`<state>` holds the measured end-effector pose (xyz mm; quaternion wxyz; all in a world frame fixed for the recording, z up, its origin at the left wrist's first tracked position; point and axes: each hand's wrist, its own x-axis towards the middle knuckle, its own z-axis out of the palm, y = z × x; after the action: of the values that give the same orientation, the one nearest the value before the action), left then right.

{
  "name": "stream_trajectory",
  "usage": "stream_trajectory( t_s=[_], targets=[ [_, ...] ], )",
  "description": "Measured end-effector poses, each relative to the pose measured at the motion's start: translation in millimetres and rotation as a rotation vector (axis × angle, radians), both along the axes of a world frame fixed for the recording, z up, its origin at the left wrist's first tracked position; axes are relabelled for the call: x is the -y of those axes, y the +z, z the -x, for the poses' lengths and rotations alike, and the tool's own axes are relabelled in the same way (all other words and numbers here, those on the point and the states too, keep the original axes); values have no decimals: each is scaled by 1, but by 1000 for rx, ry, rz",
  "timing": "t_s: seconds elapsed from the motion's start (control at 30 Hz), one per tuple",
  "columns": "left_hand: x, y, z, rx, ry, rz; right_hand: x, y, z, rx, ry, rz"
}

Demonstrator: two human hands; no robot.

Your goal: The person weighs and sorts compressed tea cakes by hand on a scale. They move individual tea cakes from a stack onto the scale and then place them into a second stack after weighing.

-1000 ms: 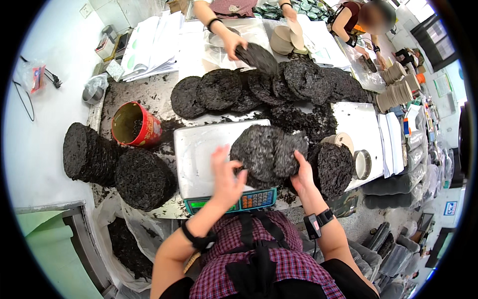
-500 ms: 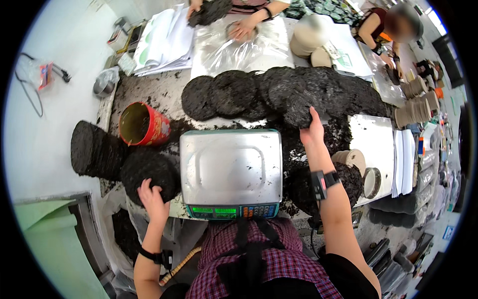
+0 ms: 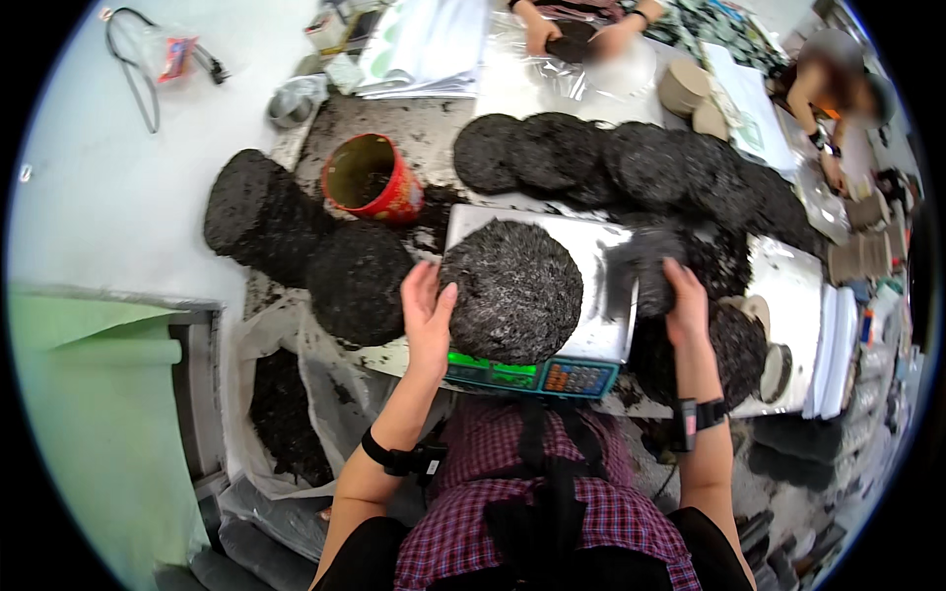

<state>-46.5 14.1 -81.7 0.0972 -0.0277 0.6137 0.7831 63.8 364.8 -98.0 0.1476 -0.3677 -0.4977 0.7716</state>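
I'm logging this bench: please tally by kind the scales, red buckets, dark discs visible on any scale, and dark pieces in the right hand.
Scale: 1
Red bucket: 1
Dark disc on scale: 1
Dark piece in right hand: 1, blurred
Total: 4

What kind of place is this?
Probably a packing workshop: a dark disc is over a digital scale, more discs lie in an overlapping row, and a co-worker's hands are over clear plastic.
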Motion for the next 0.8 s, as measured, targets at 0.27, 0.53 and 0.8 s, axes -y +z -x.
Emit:
stream_trajectory(
  t_s=[0.27,0.53,0.8],
  targets=[
    [32,-6,-3,-203,-12,383,93,-22,5,316,319,-695],
    [66,-10,8,-416,32,624,62,-36,-34,224,179,-533],
    [10,-27,-11,-657,-486,851,64,-15,8,339,299,-464]
  ],
)
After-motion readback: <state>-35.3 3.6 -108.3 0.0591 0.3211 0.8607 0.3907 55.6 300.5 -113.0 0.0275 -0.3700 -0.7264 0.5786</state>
